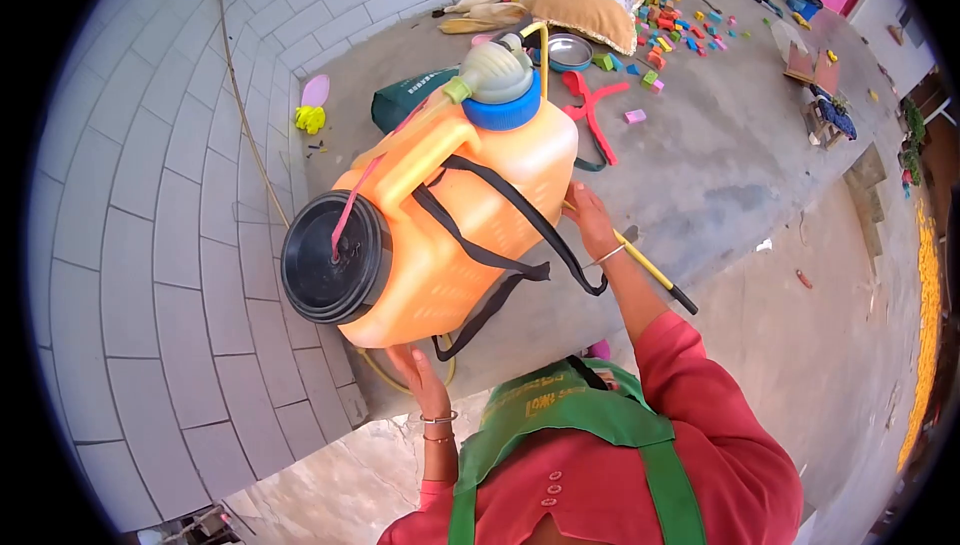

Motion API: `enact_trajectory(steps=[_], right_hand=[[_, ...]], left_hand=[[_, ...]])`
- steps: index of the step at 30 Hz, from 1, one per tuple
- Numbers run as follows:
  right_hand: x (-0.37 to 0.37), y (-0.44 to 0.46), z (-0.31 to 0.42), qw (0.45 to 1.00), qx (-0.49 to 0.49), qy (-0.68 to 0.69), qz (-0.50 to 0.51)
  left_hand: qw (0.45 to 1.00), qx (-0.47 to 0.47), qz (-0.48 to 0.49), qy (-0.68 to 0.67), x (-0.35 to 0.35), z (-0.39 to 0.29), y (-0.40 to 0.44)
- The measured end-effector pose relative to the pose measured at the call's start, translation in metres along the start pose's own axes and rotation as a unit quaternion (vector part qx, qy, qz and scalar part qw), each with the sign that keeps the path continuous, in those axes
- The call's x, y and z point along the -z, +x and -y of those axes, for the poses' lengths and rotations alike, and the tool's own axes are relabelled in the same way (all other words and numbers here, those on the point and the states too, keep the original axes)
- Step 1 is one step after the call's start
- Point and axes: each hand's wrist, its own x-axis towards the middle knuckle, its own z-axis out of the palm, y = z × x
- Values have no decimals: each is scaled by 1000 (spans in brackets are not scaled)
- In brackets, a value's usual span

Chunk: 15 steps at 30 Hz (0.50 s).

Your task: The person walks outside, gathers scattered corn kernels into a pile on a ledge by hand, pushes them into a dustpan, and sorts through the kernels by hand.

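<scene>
An orange backpack sprayer lies tilted in front of me, its black round lid toward the left. On its far end are a blue collar and a pale pump dome. My left hand supports the tank from below at the near side. Against its right side presses my right hand, with part of the fingers hidden behind the tank. Black straps hang loose over the tank. A yellow spray wand with a black end sticks out beside my right wrist.
Beyond the sprayer lie a red tool, a metal bowl, a cushion and several coloured blocks. A dark green bag is behind the tank. A white brick wall borders the left; the concrete ledge drops off at right.
</scene>
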Motion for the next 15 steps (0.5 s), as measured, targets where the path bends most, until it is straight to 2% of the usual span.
enact_trajectory(steps=[2,5,6,8,10,13,15], right_hand=[[-19,-10,-4,998,11,-55,8],[-30,-16,4,998,46,-44,-5],[-29,-14,2,998,53,-45,-8],[-28,-14,-7,998,46,-49,21],[-38,-29,-5,998,26,-62,11],[-56,-55,-20,996,50,-71,35],[-71,-69,-22,998,46,-26,22]], left_hand=[[1000,-9,5,27,-17,-4,-4],[989,23,-48,-139,-44,-7,1],[988,20,-45,-144,-47,-12,4],[979,73,-104,-160,-46,-22,9],[979,75,-110,-155,-34,-20,27],[970,86,-126,-190,-6,-17,54],[970,33,-87,-223,11,2,66]])
